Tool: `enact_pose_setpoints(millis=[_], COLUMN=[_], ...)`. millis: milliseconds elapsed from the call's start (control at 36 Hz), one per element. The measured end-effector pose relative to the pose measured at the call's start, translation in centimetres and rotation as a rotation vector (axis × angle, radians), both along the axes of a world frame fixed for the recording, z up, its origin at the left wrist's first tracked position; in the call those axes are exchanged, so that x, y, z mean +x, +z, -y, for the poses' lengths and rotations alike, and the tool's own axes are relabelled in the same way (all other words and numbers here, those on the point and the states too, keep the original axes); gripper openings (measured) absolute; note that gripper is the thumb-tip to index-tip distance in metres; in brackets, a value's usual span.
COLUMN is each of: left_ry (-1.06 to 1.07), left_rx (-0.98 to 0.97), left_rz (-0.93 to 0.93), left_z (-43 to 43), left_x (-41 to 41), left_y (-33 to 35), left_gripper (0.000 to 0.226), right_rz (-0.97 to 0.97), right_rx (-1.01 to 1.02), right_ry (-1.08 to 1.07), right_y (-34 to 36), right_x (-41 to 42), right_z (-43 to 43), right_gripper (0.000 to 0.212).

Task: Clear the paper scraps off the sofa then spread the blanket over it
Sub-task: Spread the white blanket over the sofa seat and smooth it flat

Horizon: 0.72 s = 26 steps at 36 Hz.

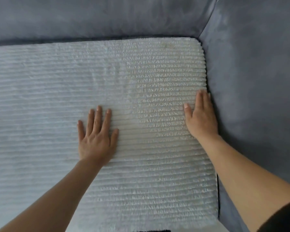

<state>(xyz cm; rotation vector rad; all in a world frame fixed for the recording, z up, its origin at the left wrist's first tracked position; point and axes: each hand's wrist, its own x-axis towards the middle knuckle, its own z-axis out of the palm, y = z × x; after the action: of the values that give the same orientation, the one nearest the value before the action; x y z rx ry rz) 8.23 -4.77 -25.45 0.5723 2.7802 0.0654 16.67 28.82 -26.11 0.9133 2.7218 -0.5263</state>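
On the sofa (258, 64), blanket (49, 97) (ribbed) spread, left hand (96, 139), right hand (202, 118) pressing flat, fingers straight.

Off-white blanket (40, 81), ribbed w/ fine horizontal ridges running left-right across the whole surface. Right part reads warmer, cream-ish, ridges sharper. Left part is paler, cooler white w/ a faint bluish cast, ridges softer. Grey-blue sofa (107, 17), plain, no print, w/ cloudy lighter & darker patches like brushed suede. Same on backrest & armrest (258, 81). Thin dark line btwn blanket edge & armrest. Sleeve (285, 218) at lower right: plain black. Small black strip (156, 230) at bottom edge, can't tell what it is.
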Motion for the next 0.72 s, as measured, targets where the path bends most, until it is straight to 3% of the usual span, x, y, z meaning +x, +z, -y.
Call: enact_pose_setpoints(millis=[83,194,306,445,528,722], left_ry=[0.05,0.023,-0.076,-0.053,-0.081,-0.19], left_rx=[0.025,0.14,0.214,0.149,0.137,0.048], left_rz=[0.051,0.064,0.119,0.068,0.046,0.046], left_z=[0.4,-1.4,-4.3,-4.1,-2.4,2.9], left_x=[1.1,4.0,8.6,11.2,12.5,17.2], left_y=[0.9,2.2,1.6,0.2,-0.1,-0.6], left_gripper=[0.064,0.066,0.058,0.062,0.071,0.088], right_rz=[-0.088,-0.234,-0.192,-0.128,-0.079,-0.077], right_rx=[0.035,0.01,-0.059,0.055,0.09,0.014], right_ry=[-0.058,0.192,0.389,0.361,0.238,-0.025], right_y=[1.8,3.3,1.6,-0.2,-0.7,0.0], right_x=[-0.2,0.7,4.0,8.1,10.2,12.5], right_z=[2.4,10.0,16.0,13.1,9.6,5.9], right_gripper=[0.069,0.067,0.06,0.072,0.077,0.076])
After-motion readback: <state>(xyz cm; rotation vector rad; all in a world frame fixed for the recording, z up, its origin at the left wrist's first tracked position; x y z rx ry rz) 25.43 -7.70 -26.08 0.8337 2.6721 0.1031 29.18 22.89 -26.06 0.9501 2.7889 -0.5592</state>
